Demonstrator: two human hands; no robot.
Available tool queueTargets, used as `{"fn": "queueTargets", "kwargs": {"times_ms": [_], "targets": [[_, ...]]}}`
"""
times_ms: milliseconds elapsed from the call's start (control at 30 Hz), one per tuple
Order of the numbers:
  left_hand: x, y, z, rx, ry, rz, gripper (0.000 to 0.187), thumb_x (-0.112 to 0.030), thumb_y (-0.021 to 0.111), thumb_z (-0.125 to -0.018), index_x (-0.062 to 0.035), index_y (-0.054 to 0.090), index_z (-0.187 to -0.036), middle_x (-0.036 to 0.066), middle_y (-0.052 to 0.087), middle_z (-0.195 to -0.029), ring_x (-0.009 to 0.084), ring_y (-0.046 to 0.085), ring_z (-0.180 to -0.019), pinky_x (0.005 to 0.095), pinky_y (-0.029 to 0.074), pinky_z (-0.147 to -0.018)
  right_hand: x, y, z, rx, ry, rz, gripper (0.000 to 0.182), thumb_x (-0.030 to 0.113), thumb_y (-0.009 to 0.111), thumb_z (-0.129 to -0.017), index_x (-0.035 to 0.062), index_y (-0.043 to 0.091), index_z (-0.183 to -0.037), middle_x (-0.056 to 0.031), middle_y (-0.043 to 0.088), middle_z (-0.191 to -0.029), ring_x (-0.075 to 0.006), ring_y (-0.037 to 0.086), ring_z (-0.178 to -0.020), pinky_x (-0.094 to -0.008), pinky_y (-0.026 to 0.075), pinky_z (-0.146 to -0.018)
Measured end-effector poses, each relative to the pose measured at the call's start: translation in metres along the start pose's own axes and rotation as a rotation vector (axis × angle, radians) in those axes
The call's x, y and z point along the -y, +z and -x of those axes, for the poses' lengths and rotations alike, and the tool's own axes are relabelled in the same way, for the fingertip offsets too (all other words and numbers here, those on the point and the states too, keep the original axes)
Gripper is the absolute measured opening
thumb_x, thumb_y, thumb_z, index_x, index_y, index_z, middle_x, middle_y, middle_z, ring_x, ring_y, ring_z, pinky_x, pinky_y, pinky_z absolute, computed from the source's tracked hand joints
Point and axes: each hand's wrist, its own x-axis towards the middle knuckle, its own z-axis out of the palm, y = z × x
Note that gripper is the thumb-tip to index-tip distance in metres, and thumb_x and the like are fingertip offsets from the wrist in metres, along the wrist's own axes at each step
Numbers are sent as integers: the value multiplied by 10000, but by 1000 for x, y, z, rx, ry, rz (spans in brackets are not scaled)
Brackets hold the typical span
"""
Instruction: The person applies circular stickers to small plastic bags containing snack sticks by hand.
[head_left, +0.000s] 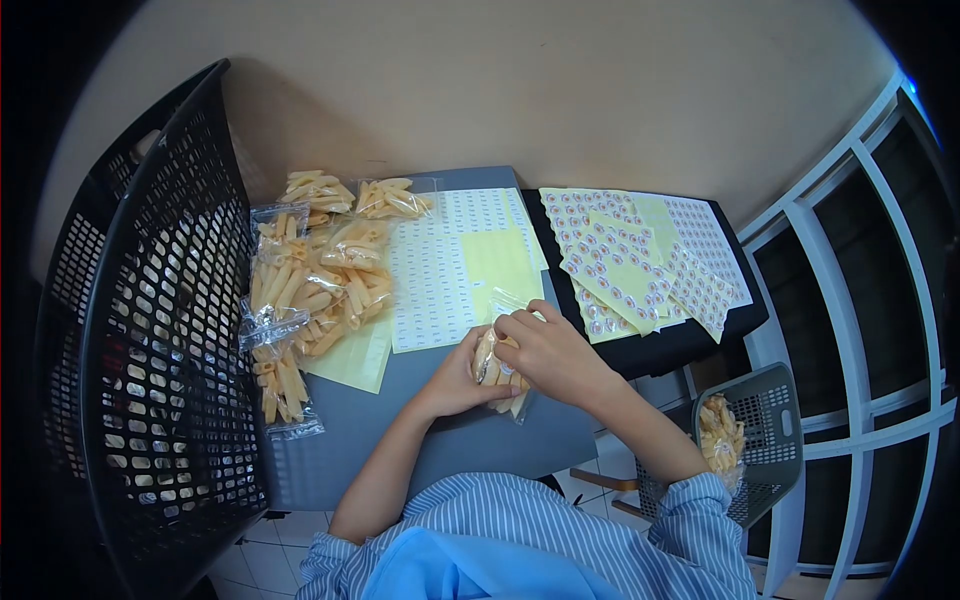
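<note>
Holding one clear snack bag point(503, 372) between them, left hand point(462, 382) and right hand point(548, 352) each keep a closed grip on it, above the grey worktop point(440, 440). More filled bags point(305, 275) lie at 10 o'clock, sticker sheets point(640, 265) at 2 o'clock.

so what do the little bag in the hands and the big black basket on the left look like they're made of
Bag: thin clear plastic film, glossy, since the pale sticks inside show through.
Black basket: likely rigid moulded plastic, matte to slightly shiny, with a regular grid of holes.

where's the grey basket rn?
Head view, lower right: the grey basket sits below the table edge, beside the person's right forearm, holding snack bags.
</note>
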Motion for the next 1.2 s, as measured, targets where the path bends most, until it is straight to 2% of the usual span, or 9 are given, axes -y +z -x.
{"fn": "queueTargets", "kwargs": {"times_ms": [167, 267, 367, 433, 467, 533, 733, 1000, 1200], "targets": [[1, 0, 0, -13, 9, 13, 801, -200, 802, -597, -10, 341, -1223, 134, 477, -1145, 196, 473, -1072, 322, 393, -910, 8, -1, 6, -129, 54, -38, 113, 125, 604, -646, 42, 611, -723, -58, 534, -886, -185, 516, -901, -355, 361, -874], [7, 2, 0, -78, 69, 38, 812, -190, 792, -606, -10, 318, -1240, 142, 466, -1157, 198, 462, -1085, 322, 389, -914, 14, 1, 11, -182, 189, -136, 198, 126, 651, -663, 46, 629, -843, -68, 543, -993, -205, 509, -970, -355, 344, -898], [10, 5, 1, -134, 160, 61, 763, -145, 744, -659, -12, 290, -1258, 145, 456, -1165, 196, 452, -1095, 317, 385, -918, 26, 15, 13, -398, 375, -232, 410, 112, 653, -664, 15, 565, -1052, -127, 489, -1098, -266, 470, -1051, -390, 347, -901], [5, 6, 4, -158, 160, 139, 726, -123, 708, -690, -11, 278, -1264, 143, 451, -1170, 193, 449, -1097, 312, 383, -920, 35, 28, 14, -692, 698, -431, 630, 81, 667, -696, 18, 385, -1256, -169, 391, -1219, -312, 452, -1079, -425, 400, -875], [3, 8, 5, -176, 157, 220, 688, -100, 672, -722, -10, 265, -1270, 141, 445, -1175, 190, 446, -1100, 307, 381, -922, 39, 37, 15, -695, 698, -431, 630, 81, 667, -696, 18, 385, -1256, -169, 391, -1219, -312, 452, -1079, -425, 400, -875], [4, 10, 5, -187, 187, 254, 634, -92, 642, -752, -6, 278, -1263, 137, 452, -1168, 181, 453, -1089, 300, 388, -911, 44, 50, 17, -754, 863, -934, 747, 34, 664, -716, 17, 233, -1326, -186, 330, -1266, -307, 499, -1042, -386, 487, -784], [8, 18, 0, -278, 138, 311, 438, -120, 544, -854, 27, 350, -1218, 115, 520, -1084, 139, 509, -984, 260, 422, -839, 49, 48, 17, -881, 859, -1311, 911, -54, 659, -688, 21, 47, -1359, -179, 317, -1281, -275, 575, -963, -272, 522, -720], [11, 25, 1, -344, 179, 245, 401, -143, 497, -887, 46, 358, -1212, 112, 548, -1036, 119, 525, -938, 243, 431, -801, 48, 61, 24, -930, 809, -1381, 880, -55, 646, -702, 24, 62, -1356, -180, 305, -1284, -275, 568, -973, -273, 512, -757], [3, 25, 4, -240, 177, 189, 458, -139, 523, -872, 39, 316, -1240, 126, 510, -1103, 138, 499, -1000, 257, 413, -847, 47, 54, 26, -972, 897, -1398, 817, -71, 623, -720, 18, 107, -1348, -168, 315, -1280, -243, 579, -934, -256, 514, -734]]}}
